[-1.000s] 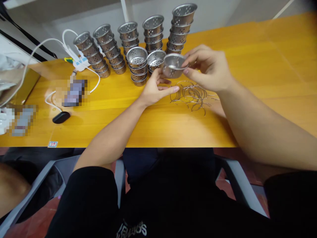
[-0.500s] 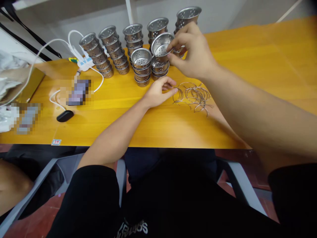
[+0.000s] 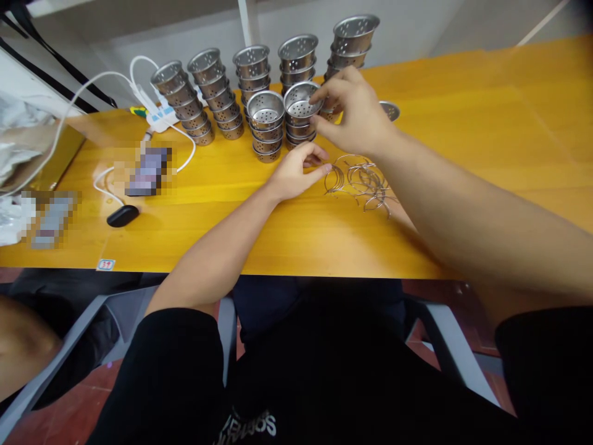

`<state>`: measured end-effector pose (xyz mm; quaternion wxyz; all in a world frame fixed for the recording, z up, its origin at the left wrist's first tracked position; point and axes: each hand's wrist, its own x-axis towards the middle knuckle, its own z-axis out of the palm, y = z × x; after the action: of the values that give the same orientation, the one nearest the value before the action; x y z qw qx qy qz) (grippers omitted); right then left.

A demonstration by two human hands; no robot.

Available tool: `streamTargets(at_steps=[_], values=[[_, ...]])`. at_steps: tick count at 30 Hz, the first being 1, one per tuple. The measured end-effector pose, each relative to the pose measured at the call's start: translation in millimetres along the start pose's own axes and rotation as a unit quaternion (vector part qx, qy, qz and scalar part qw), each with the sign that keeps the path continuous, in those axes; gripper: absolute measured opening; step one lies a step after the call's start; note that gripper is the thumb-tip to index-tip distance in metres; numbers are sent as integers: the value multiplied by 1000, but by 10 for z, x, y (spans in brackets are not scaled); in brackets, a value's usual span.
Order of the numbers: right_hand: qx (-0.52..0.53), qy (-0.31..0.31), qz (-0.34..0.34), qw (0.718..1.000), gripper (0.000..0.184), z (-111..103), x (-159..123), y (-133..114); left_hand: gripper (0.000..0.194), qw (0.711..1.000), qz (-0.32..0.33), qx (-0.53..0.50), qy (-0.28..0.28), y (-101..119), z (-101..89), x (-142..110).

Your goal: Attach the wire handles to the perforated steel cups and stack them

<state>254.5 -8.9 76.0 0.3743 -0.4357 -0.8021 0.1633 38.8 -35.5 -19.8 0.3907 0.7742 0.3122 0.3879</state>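
My right hand (image 3: 359,114) pinches the near-right rim of a perforated metal strainer cup (image 3: 296,108), thumb outside and fingers over the edge. This cup sits nested on top of a short stack of like cups (image 3: 300,131). Below it, my left hand (image 3: 301,170) rests on the table, thumb and fingers apart and holding nothing that I can see. Its thumb tip lies beside a loose pile of thin metal wire rings (image 3: 370,182). Another short stack of strainer cups (image 3: 265,127) stands just to the left.
Taller cup stacks (image 3: 252,65) line the back. A round perforated metal piece (image 3: 390,111) lies right of my right hand. At left are a power strip (image 3: 162,117) with white cables, a blurred phone (image 3: 149,173) and a black oval device (image 3: 123,216). Another person's bare limb (image 3: 25,346) shows lower left.
My right hand has lowered the strainer cup onto the short stack, moving down a little. The round metal piece on the right has come into sight. My left hand stays in place.
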Motion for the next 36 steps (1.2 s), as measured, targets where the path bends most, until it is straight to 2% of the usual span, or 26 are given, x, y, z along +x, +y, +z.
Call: streamTargets(at_steps=[3, 5, 9, 11, 14, 18, 21, 23, 27, 30, 33, 36], values=[[-14, -34, 25, 999, 29, -145, -141, -156, 22, 1000, 12, 1, 4, -65, -7, 4], [-21, -15, 39, 999, 33, -274, -233, -161, 21, 1000, 20, 2, 7, -106, -5, 5], [-73, 102, 98, 987, 41, -554, -388, 159, 22, 999, 38, 4, 6, -157, -1, 10], [-123, 115, 157, 973, 46, -669, -468, 406, 21, 999, 42, 7, 3, -169, -3, 14], [-171, 67, 235, 955, 48, -739, -601, 728, 20, 999, 41, 15, 1, -183, -9, 17], [-199, -8, 257, 946, 45, -668, -718, 910, 22, 999, 40, 10, 2, -197, -18, 11], [-201, -15, 253, 946, 30, -632, -724, 861, 25, 999, 34, 9, -4, -221, -27, 6], [-188, 3, 240, 953, 28, -645, -717, 775, 34, 1000, 25, 10, -1, -266, -29, 13], [-111, 1, 162, 980, 25, -687, -747, 555, 60, 1000, 2, 16, 7, -430, -15, 50], [-32, -49, 69, 996, 14, -656, -789, 359, 82, 1000, -1, 21, -4, -542, 14, 83], [25, -108, 26, 994, 3, -569, -808, 153, 100, 1000, 12, 14, -16, -591, 41, 109], [74, -148, 20, 986, 16, -497, -804, 15, 104, 999, 41, 8, -12, -612, 48, 134]])
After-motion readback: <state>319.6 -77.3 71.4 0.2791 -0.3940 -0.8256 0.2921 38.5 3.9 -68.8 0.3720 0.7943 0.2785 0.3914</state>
